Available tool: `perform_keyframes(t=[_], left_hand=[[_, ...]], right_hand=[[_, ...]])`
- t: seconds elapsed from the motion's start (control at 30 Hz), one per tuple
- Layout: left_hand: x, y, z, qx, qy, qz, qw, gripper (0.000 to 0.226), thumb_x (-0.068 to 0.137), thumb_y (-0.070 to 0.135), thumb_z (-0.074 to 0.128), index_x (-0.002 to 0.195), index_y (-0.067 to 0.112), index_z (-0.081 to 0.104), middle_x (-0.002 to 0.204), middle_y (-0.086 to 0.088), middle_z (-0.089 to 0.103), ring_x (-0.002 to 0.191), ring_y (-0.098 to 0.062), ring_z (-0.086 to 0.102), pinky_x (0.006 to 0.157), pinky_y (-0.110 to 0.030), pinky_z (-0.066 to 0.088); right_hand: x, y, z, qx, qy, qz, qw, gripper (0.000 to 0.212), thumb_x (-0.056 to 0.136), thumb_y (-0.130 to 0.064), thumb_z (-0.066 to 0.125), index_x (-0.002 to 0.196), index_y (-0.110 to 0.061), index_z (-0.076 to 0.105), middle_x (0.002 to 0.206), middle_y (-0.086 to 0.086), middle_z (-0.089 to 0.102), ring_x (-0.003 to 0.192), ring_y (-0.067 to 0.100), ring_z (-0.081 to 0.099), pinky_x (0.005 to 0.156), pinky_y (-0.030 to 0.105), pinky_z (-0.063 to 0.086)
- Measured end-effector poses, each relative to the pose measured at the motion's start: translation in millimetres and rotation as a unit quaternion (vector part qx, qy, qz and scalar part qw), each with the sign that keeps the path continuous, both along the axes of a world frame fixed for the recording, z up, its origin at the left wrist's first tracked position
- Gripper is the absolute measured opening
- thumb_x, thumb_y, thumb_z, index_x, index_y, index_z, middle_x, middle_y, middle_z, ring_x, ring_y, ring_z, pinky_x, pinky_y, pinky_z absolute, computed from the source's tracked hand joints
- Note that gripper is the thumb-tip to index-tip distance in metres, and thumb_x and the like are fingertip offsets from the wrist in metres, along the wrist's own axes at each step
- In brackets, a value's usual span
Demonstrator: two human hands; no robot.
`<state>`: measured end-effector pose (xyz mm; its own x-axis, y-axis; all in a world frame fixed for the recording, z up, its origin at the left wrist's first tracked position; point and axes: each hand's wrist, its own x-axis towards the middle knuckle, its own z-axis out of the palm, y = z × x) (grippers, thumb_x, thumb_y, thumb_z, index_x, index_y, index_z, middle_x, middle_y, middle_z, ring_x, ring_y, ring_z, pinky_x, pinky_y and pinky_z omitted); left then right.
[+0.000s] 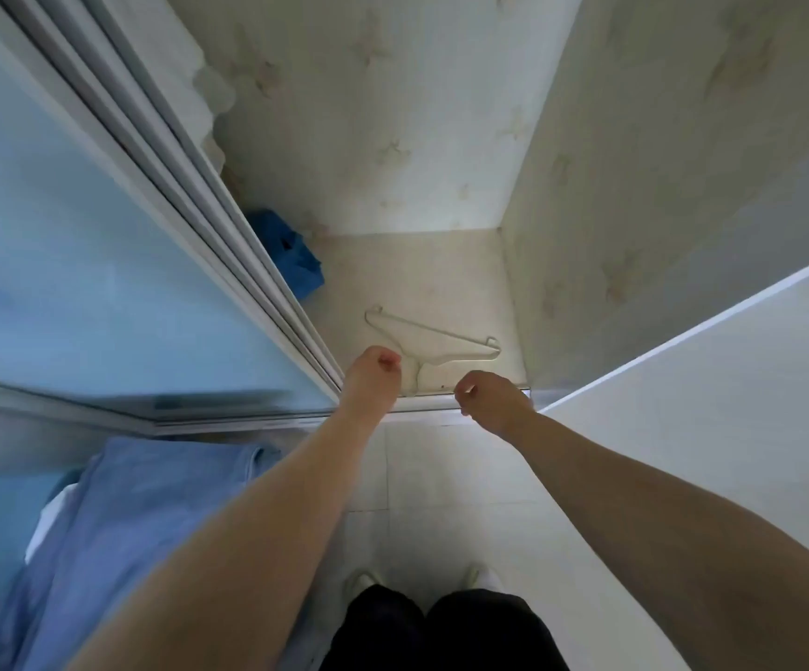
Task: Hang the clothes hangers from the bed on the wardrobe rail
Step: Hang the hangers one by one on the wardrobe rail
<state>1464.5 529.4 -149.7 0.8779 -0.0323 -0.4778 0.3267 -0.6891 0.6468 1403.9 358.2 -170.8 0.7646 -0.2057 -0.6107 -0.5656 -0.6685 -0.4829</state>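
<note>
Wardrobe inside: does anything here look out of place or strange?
Yes. A white hanger lies flat on the wardrobe floor near the front edge, not on a rail; no rail shows. A crumpled blue cloth sits in the back left corner. Both hands hover above, fingers curled, holding nothing.

Head camera, single view: worn high, facing steeply down.
Looks close into open wardrobe floor, over both forearms.

**What you are wearing**

Your forearms are bare up to the frame edge, with no sleeve showing. Your left hand and right hand carry no rings or watch. You wear black trousers and pale, possibly white, shoes, blurred here.
</note>
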Motion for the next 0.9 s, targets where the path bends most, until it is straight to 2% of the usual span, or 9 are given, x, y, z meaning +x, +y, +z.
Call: perform_keyframes(t=[0.1, 0.2, 0.3, 0.5, 0.6, 0.67, 0.77, 0.83, 0.9], left_hand=[[5, 9, -71, -0.004, -0.001, -0.002, 1.0, 0.016, 0.091, 0.014, 0.053, 0.101, 0.018, 0.065, 0.106, -0.003, 0.068, 0.102, -0.024, 0.061, 0.086, -0.023, 0.042], [12, 18, -132, -0.001, 0.004, -0.016, 1.0, 0.015, 0.091, 0.015, 0.053, 0.1, 0.017, 0.064, 0.106, -0.003, 0.067, 0.102, -0.022, 0.06, 0.086, -0.021, 0.039], [21, 24, -186, 0.002, 0.01, -0.016, 1.0, 0.01, 0.09, 0.014, 0.054, 0.091, 0.021, 0.061, 0.106, -0.004, 0.068, 0.102, -0.022, 0.06, 0.085, -0.02, 0.039], [45, 27, -266, -0.012, 0.031, -0.023, 0.999, 0.006, 0.09, 0.022, 0.055, 0.09, 0.025, 0.061, 0.104, -0.002, 0.067, 0.1, -0.022, 0.061, 0.09, -0.033, 0.05], [54, 32, -296, -0.022, 0.027, -0.016, 0.999, 0.004, 0.091, 0.023, 0.056, 0.092, 0.024, 0.06, 0.101, 0.0, 0.065, 0.099, -0.02, 0.061, 0.09, -0.029, 0.047], [58, 37, -310, -0.028, 0.023, -0.008, 0.999, 0.004, 0.091, 0.023, 0.056, 0.093, 0.024, 0.059, 0.097, 0.002, 0.062, 0.096, -0.018, 0.059, 0.088, -0.027, 0.046], [57, 40, -324, -0.043, 0.014, 0.001, 0.999, 0.005, 0.092, 0.02, 0.057, 0.095, 0.022, 0.06, 0.095, 0.002, 0.06, 0.096, -0.018, 0.058, 0.089, -0.026, 0.044], [53, 40, -329, -0.047, 0.014, 0.011, 0.999, 0.006, 0.092, 0.019, 0.056, 0.095, 0.02, 0.061, 0.095, 0.002, 0.06, 0.098, -0.019, 0.059, 0.088, -0.026, 0.044], [47, 38, -331, -0.042, 0.018, 0.019, 0.999, 0.006, 0.092, 0.018, 0.055, 0.095, 0.02, 0.061, 0.097, 0.001, 0.062, 0.1, -0.019, 0.059, 0.088, -0.026, 0.044]], right_hand=[[9, 7, -87, -0.04, 0.01, 0.029, 0.999, 0.02, 0.091, -0.035, 0.047, 0.107, -0.031, 0.057, 0.102, -0.007, 0.068, 0.099, 0.018, 0.062, 0.08, 0.03, 0.047], [20, 14, -163, -0.061, 0.026, 0.074, 0.995, 0.037, 0.092, -0.035, 0.049, 0.127, -0.025, 0.045, 0.115, -0.001, 0.062, 0.112, 0.023, 0.056, 0.084, 0.031, 0.042], [35, 23, -230, -0.086, 0.046, 0.166, 0.981, 0.054, 0.092, -0.037, 0.051, 0.141, -0.024, 0.034, 0.132, 0.011, 0.052, 0.128, 0.031, 0.042, 0.1, 0.041, 0.039], [75, 41, -343, -0.132, 0.066, 0.202, 0.968, 0.055, 0.098, -0.031, 0.039, 0.15, -0.029, 0.019, 0.149, 0.016, 0.032, 0.139, 0.039, 0.023, 0.11, 0.048, 0.026], [93, 43, -383, -0.171, 0.082, 0.235, 0.953, 0.061, 0.093, -0.02, 0.039, 0.149, -0.031, 0.018, 0.145, 0.016, 0.035, 0.134, 0.038, 0.03, 0.109, 0.048, 0.029], [99, 46, -399, -0.233, 0.058, 0.266, 0.934, 0.06, 0.089, -0.015, 0.042, 0.146, -0.027, 0.027, 0.137, 0.016, 0.038, 0.125, 0.036, 0.039, 0.103, 0.046, 0.034], [104, 52, -412, -0.323, -0.039, 0.31, 0.893, 0.039, 0.089, -0.007, 0.044, 0.128, -0.01, 0.046, 0.124, 0.014, 0.047, 0.112, 0.033, 0.049, 0.089, 0.04, 0.042], [104, 52, -412, -0.334, -0.076, 0.336, 0.877, 0.03, 0.09, -0.005, 0.046, 0.119, -0.006, 0.052, 0.116, 0.014, 0.054, 0.106, 0.032, 0.055, 0.084, 0.039, 0.043], [101, 49, -403, -0.351, -0.133, 0.349, 0.859, 0.025, 0.074, -0.008, 0.069, 0.098, -0.006, 0.062, 0.093, 0.014, 0.061, 0.083, 0.03, 0.063, 0.068, 0.036, 0.048]])
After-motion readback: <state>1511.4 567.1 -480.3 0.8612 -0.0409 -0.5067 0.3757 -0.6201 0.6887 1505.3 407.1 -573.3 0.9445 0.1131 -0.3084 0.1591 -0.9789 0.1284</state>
